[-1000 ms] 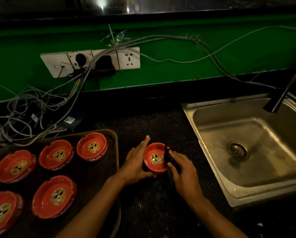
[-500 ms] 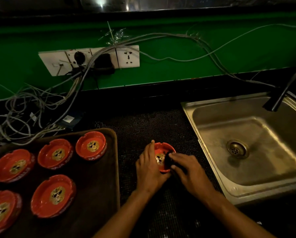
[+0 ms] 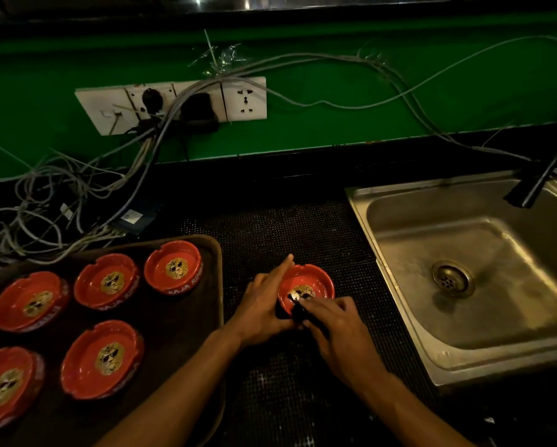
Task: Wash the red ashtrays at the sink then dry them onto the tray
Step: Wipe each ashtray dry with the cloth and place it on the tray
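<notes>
Black counter (image 3: 270,182), studded mat (image 3: 303,233), tray (image 3: 215,285), cables (image 3: 44,201), ashtray (image 3: 315,279)

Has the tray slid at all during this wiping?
No. The tray keeps its place below the socket plate and beside the sink, while the left hand holds the ashtray and the right hand wipes it with a dark cloth.

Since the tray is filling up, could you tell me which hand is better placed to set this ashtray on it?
Probably the left hand: it already holds the ashtray and is nearer the tray.
</notes>
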